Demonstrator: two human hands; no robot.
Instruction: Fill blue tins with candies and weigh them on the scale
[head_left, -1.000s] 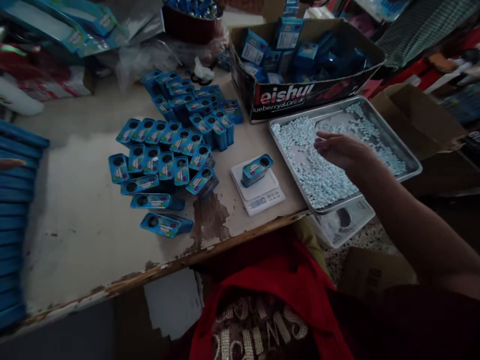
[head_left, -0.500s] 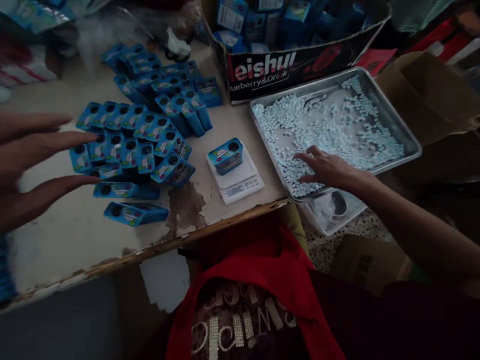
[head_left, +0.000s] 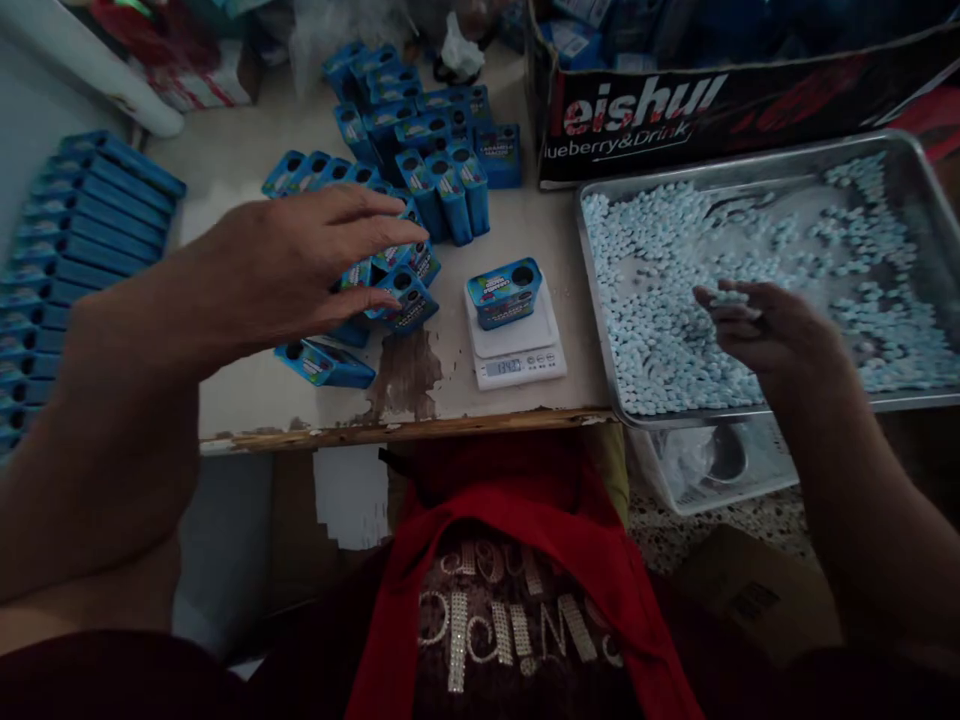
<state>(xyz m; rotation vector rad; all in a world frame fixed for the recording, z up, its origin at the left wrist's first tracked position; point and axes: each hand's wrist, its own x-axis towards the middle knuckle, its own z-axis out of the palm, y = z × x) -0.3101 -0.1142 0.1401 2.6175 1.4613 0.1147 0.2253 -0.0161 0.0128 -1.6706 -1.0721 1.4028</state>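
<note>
My left hand (head_left: 300, 260) hovers with fingers apart over the group of blue candy tins (head_left: 442, 190), holding nothing. A single blue tin (head_left: 504, 294) stands on the white digital scale (head_left: 519, 367), to the right of that hand; its display shows digits. Over the metal tray (head_left: 600, 330) my right hand (head_left: 795, 335) is closed on a few small pale-blue candies (head_left: 736, 303), which show at the fingertips. Many more loose candies (head_left: 660, 360) lie spread across the tray. My left hand hides part of the tin group.
A row of blue tins (head_left: 97, 260) lines the left side. Behind the tray stands a black printed carton (head_left: 637, 125) with tins inside. Below the tray sits a clear plastic tub (head_left: 675, 485). The worn wooden table edge (head_left: 420, 432) runs in front of me.
My left hand has moved right over the tins, towards the scale. My right hand has lifted from the candies and now has several between its fingers. The view has swung left.
</note>
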